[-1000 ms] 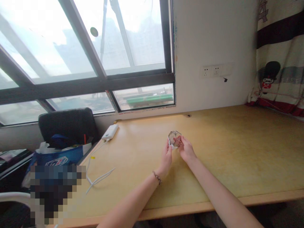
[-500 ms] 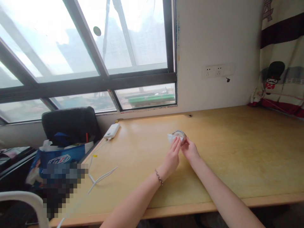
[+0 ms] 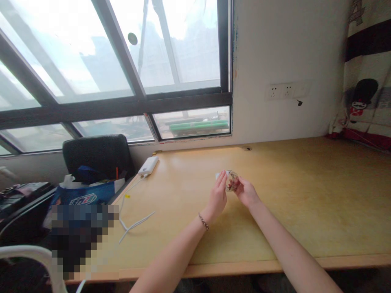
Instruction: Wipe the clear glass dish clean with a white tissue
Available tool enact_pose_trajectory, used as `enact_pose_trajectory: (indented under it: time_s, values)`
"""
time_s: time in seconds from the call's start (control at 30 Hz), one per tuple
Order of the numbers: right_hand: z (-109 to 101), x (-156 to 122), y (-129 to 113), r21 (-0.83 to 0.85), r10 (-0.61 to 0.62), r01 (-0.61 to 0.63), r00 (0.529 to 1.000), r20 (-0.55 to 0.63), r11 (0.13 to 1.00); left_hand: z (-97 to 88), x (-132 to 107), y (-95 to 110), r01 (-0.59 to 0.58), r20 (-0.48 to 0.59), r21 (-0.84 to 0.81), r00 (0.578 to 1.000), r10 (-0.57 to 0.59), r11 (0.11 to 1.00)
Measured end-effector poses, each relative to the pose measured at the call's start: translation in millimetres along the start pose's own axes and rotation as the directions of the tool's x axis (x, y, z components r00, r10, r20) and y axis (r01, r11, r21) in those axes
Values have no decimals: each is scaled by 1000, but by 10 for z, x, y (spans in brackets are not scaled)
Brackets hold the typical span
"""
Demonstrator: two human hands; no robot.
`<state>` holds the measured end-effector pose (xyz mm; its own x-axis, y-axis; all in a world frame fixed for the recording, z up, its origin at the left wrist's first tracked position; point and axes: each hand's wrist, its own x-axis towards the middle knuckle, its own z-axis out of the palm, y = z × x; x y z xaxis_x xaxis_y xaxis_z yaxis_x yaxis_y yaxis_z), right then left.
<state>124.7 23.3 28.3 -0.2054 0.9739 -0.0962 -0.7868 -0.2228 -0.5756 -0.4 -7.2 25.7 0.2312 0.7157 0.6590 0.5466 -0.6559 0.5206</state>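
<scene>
Both my hands meet over the middle of a light wooden desk. My right hand grips a small clear glass from the right, tipped on its side. My left hand, with a bead bracelet at the wrist, presses a bit of white tissue against the glass's left side, fingers held together. Most of the tissue is hidden behind my left fingers.
A white power bank lies at the desk's back left, its white cable trailing to the front left. A black chair with a blue bag stands left of the desk. Wall sockets and a curtain are at the right.
The glass has turned in my hands from upright to lying on its side. My left hand has slid across its left side with the tissue. The view has shifted slightly left.
</scene>
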Motion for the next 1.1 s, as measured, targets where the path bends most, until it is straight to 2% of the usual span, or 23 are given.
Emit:
enact_pose_trajectory:
  time_s: [0.1,0.2,0.33,0.43,0.6,0.77,0.9,1.0,1.1]
  values:
    - [24,-9,22,17,1,-2,998,65,1000,-21,12,48,-46,6,-25,999,47,999]
    - [10,9,46,72,-3,-4,996,88,997,-35,20,134,-134,63,-27,989,136,991]
    - [-53,55,11,115,-14,16,1000,-11,993,-55,28,223,-200,139,-18,970,200,980]
    - [-100,86,-58,107,-71,79,995,-74,991,-68,33,237,-228,167,-7,960,225,974]
    - [-119,103,-134,67,-177,184,980,-93,981,-46,12,210,-211,142,-1,967,209,977]
    - [-51,67,-128,73,-140,146,986,-87,987,-2,-7,177,-110,65,-16,992,110,994]
    - [52,-2,-96,45,-103,105,993,-49,993,10,11,147,59,-17,-167,998,-63,984]
    - [115,-58,-69,-55,-114,116,993,31,992,16,27,135,194,-55,-385,971,-232,902]
    - [135,-99,-51,-201,-138,149,988,66,968,12,41,126,286,-41,-595,923,-383,751]
